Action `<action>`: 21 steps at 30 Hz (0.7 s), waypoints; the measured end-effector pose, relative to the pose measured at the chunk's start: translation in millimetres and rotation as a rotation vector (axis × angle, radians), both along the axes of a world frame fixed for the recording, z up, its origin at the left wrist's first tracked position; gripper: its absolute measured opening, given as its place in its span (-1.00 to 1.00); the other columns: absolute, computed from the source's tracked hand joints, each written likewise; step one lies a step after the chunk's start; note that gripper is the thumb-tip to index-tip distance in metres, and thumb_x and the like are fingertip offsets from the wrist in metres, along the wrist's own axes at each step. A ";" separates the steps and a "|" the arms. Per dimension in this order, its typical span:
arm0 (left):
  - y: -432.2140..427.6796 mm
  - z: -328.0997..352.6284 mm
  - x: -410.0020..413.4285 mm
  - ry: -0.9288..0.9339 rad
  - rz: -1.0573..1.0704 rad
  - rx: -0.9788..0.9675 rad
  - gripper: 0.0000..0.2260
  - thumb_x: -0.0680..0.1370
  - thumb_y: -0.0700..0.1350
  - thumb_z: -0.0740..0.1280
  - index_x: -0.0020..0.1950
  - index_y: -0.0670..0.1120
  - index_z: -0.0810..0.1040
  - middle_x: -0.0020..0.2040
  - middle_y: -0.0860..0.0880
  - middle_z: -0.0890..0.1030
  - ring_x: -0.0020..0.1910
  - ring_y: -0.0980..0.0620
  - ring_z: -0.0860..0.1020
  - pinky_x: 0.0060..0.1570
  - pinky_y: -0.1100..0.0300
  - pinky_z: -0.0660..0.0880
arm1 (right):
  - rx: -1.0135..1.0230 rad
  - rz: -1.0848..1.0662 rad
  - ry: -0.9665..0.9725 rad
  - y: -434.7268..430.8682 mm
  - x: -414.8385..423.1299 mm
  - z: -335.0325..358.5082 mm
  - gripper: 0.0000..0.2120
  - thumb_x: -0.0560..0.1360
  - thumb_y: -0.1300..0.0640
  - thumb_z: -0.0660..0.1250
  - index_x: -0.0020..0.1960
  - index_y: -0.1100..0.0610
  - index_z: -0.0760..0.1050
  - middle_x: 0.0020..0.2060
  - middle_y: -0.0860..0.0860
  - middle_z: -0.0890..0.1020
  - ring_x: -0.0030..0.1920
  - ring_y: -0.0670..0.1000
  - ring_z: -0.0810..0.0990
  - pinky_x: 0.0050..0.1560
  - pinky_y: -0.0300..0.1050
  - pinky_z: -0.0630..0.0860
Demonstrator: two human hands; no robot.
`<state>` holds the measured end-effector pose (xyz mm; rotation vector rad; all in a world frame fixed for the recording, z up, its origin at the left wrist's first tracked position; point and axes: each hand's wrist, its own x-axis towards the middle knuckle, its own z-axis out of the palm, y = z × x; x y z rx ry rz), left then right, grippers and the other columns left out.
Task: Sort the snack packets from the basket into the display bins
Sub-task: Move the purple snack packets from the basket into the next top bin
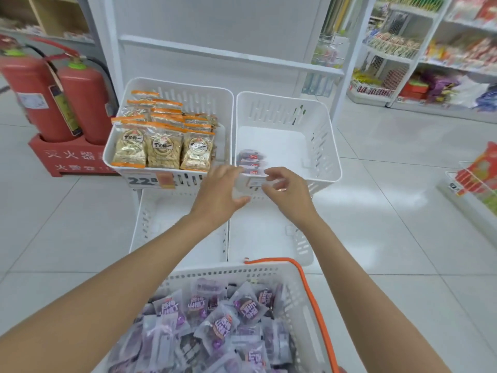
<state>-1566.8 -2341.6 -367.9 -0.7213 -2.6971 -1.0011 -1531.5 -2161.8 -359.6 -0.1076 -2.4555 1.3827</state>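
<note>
In the head view, the few purple packets (pixel 252 160) standing in the front-left corner of the right bin (pixel 317 135) could topple backward, since nothing props them from behind. The left hand (pixel 220 189) and right hand (pixel 286 191) hover at the bin's front rim, fingers loose, gripping nothing. The packets are small, translucent and purple-printed, and most lie heaped in the basket (pixel 242 271).

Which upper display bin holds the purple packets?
The upper right bin, with a few purple packets at its near left corner; the upper left bin holds orange-topped tan packets.
</note>
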 end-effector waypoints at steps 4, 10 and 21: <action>-28.3 -38.3 45.2 -0.160 -0.015 -0.077 -0.43 0.49 0.04 0.48 0.45 0.00 0.38 0.40 -0.03 0.42 0.40 -0.06 0.29 0.37 0.05 0.27 | -0.005 0.104 -0.269 -12.0 60.9 -60.9 -0.78 0.48 0.24 0.42 0.08 0.03 0.56 -0.09 -0.03 0.60 -0.29 -0.11 0.52 -0.22 -0.26 0.50; -84.5 -108.3 108.7 -0.438 0.020 -0.131 -0.40 0.50 0.04 0.47 0.48 -0.01 0.34 0.43 -0.05 0.38 0.40 -0.05 0.33 0.39 0.05 0.29 | 0.091 0.291 -0.745 -51.3 120.5 -179.3 -0.67 0.51 0.23 0.39 0.26 0.24 0.48 0.01 0.15 0.59 -0.01 0.05 0.56 0.04 0.03 0.54; -96.9 -164.7 145.8 -0.631 -0.024 -0.109 -0.48 0.58 -0.05 0.39 0.50 -0.01 0.30 0.48 -0.08 0.35 0.43 -0.05 0.34 0.38 0.06 0.32 | 0.131 0.405 -0.797 -77.0 140.5 -223.2 -0.62 0.50 0.21 0.42 0.27 0.21 0.42 -0.03 0.03 0.57 -0.10 -0.09 0.54 -0.11 -0.36 0.42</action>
